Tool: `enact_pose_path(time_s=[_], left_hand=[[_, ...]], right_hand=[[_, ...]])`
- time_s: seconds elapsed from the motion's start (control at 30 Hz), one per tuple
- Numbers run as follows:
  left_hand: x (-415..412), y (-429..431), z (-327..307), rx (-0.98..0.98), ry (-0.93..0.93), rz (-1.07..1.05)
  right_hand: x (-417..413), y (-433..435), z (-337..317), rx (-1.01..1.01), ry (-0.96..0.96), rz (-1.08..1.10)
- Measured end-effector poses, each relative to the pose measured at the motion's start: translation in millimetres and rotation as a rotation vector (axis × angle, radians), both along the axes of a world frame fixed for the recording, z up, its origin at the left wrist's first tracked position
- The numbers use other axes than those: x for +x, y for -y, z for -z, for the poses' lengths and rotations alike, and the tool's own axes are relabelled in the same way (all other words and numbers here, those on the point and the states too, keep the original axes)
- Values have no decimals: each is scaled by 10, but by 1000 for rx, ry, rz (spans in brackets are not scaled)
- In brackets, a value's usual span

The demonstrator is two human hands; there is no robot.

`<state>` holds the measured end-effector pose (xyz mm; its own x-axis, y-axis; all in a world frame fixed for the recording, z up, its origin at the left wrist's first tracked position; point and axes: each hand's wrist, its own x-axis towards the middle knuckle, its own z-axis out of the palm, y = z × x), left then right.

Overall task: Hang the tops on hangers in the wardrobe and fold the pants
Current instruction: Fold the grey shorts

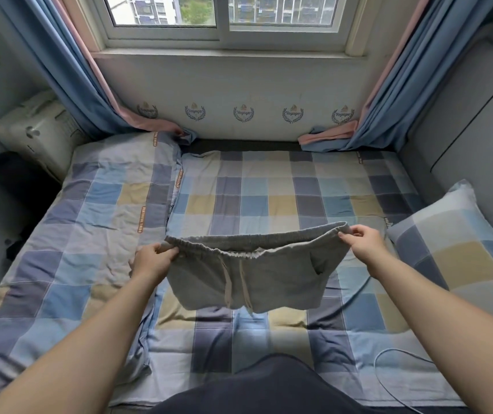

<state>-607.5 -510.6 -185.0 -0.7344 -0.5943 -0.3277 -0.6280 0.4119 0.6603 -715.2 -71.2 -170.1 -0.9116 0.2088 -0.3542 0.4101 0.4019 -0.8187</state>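
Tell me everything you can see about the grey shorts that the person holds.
The grey shorts look like soft heathered knit fabric. They have a gathered elastic waistband, two pale drawstrings hanging down the front, and a slit pocket on the side near the right hand. That hand and the left hand each pinch one end of the waistband, stretching it wide. The shorts hang above the checked bed; the hem seems not to touch it.

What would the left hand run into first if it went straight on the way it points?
The left hand pinches the grey shorts by the waistband, so that cloth lies first in its line. Beyond it, probably the checked bed sheet; depth is unclear.
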Motion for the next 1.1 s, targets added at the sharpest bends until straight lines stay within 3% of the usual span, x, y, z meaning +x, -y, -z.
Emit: enact_pose_path(time_s=[0.07, 0.23, 0.3, 0.43, 0.57, 0.73, 1.0, 1.1], left_hand=[[-23, -56, -42, 141, -93, -7], [-149, -221, -101, 234, -126, -174], [-202, -350, -154, 395, -94, -241], [-229, -719, -299, 672, -113, -187], [-155, -1095, -511, 641, -168, 46], [9, -1377, -746, 589, -191, 415], [110, -1428, -762, 504, -349, 563], [115, -1424, -749, 468, -360, 561]], right_hand=[[-26, 14, -18, 156, -55, -75], [44, 232, -165, 370, -96, -205], [109, 412, -250, 288, -55, -215], [307, 812, -448, -154, 83, -263], [467, 1060, -608, -297, 47, -391], [596, 1162, -835, -285, -41, -589], [703, 1043, -977, -326, -99, -642], [689, 889, -912, 36, -286, -651]])
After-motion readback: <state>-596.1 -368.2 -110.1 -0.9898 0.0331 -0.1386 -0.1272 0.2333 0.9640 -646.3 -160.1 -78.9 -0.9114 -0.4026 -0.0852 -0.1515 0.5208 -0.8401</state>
